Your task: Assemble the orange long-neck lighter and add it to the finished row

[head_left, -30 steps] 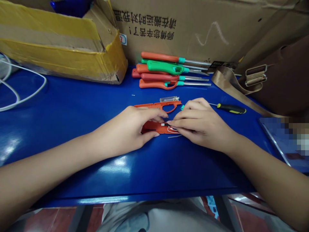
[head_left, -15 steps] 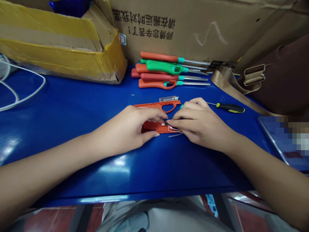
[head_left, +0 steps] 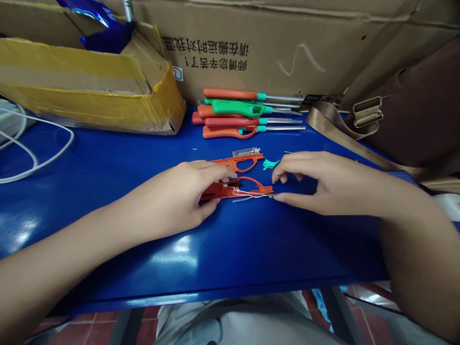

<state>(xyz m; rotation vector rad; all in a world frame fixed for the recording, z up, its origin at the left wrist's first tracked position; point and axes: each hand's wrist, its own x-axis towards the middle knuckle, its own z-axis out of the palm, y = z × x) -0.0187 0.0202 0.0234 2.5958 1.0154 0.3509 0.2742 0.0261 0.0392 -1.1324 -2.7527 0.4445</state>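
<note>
My left hand [head_left: 190, 191] curls over the left end of an orange lighter casing half [head_left: 215, 190], thumb on its near side and fingers at the far side. Inside that half lies a small black-and-white part [head_left: 234, 183], with thin white wires [head_left: 251, 193] running right. My right hand [head_left: 319, 182] is at the casing's right end, thumb and fingers apart, the thumb tip close to the wire ends. Behind lies the other orange casing half [head_left: 246, 163], with a clear fuel tank [head_left: 246, 152] beside it. A teal trigger piece [head_left: 270, 164] sits left of my right fingers.
Several long-necked lighters [head_left: 233, 122] are piled toward the back. A yellow-taped carton [head_left: 125, 105] stands left of them, a large cardboard box [head_left: 273, 57] behind. White cable [head_left: 70, 139] lies left, a brown strap [head_left: 334, 127] right. A tiny screw [head_left: 194, 149] rests on the blue table [head_left: 230, 249].
My right hand has drawn back to the right from the casing and its fingers have spread, leaving the wires and teal trigger exposed. The left hand stays on the casing. The view has shifted slightly.
</note>
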